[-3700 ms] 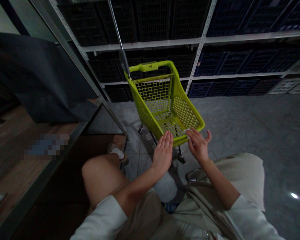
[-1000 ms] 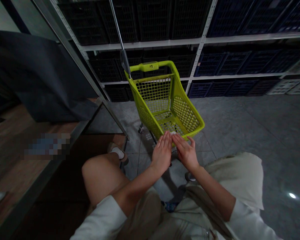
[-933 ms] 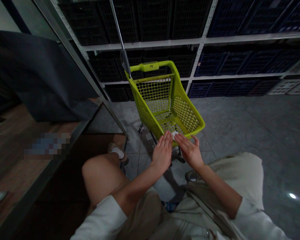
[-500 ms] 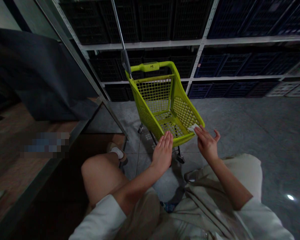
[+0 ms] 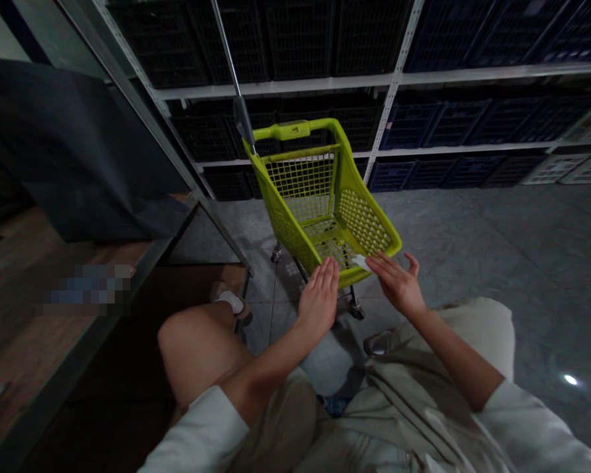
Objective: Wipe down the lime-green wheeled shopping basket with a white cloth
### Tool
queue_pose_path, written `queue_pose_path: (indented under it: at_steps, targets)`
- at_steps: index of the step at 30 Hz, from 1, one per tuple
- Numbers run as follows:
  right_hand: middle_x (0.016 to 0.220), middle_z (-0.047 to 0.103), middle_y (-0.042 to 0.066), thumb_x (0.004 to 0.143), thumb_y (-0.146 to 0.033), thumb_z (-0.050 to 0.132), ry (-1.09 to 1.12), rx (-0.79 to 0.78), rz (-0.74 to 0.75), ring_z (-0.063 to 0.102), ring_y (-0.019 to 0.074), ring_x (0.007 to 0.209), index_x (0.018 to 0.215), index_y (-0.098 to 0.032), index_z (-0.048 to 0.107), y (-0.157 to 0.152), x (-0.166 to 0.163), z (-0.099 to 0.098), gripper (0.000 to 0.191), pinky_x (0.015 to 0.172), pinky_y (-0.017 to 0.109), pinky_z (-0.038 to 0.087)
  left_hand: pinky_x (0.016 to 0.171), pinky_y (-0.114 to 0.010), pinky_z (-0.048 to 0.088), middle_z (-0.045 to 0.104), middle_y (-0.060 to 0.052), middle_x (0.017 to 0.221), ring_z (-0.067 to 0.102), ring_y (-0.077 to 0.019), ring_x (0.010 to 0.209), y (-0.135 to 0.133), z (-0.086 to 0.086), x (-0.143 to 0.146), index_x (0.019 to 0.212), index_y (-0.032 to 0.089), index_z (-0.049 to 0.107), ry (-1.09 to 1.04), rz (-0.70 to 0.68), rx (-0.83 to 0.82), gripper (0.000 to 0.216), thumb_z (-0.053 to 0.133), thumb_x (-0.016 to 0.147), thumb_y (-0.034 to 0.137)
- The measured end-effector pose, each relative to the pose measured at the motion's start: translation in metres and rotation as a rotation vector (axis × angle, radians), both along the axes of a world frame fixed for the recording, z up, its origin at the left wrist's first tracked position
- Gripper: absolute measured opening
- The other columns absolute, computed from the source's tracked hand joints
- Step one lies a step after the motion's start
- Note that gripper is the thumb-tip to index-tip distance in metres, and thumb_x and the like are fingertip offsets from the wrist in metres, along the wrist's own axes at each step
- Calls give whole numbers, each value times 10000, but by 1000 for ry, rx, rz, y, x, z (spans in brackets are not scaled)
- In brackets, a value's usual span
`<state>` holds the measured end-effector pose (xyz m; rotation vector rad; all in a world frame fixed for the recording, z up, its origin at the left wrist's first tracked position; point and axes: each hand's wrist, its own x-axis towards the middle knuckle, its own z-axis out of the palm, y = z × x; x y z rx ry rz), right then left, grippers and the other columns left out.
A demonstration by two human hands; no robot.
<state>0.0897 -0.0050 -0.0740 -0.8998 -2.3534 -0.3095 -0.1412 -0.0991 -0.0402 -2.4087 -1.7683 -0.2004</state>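
A small lime-green shopping cart (image 5: 345, 180) stands on the grey floor in front of me. My left hand (image 5: 319, 301) rests flat against the cart's near front edge, fingers stretched out together. My right hand (image 5: 396, 284) presses a small white cloth (image 5: 360, 262) onto the cart's front rim with extended fingers. My bare knee (image 5: 192, 345) is raised at the lower left.
Metal shelving (image 5: 398, 77) full of dark crates lines the back wall. A grey shelf frame (image 5: 142, 112) with a wooden board (image 5: 54, 315) and dark fabric (image 5: 69, 151) stands on my left. A metal pole (image 5: 234, 85) leans behind the cart. Grey floor (image 5: 497, 249) spreads to the right.
My right hand slid the white cloth along the cart's front rim, out to the right corner and back toward the middle. My left hand stayed in place.
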Motion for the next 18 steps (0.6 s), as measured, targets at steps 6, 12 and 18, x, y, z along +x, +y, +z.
queue_pose_path:
  at_steps: [6, 12, 18]
  targets:
    - [1281, 709, 45, 925, -98, 473, 28, 54, -190, 565, 263, 1324, 1310, -294, 611, 43, 52, -2, 454, 1166, 560, 131, 1245, -429, 273, 278, -225, 1622, 217, -285, 1529, 1, -2, 0, 1516, -50, 257, 0, -3, 9, 657, 419, 907, 136]
    - [1216, 742, 37, 923, -146, 534, 254, 26, -192, 627, 244, 1250, 1298, -293, 610, -7, -24, -10, 410, 1179, 525, 155, 1255, -431, 248, 243, -244, 1629, 184, -286, 1537, 1, -4, 2, 1517, -56, 249, -19, 4, 13, 675, 437, 892, 114]
    - [1316, 688, 68, 967, -152, 470, 257, -110, 16, 610, 202, 1271, 1430, -258, 485, -52, -92, -4, 476, 1199, 468, 157, 1250, -433, 261, 313, -243, 1602, 214, -300, 1526, -1, -4, 1, 1496, -66, 298, -26, 20, 23, 647, 432, 889, 115]
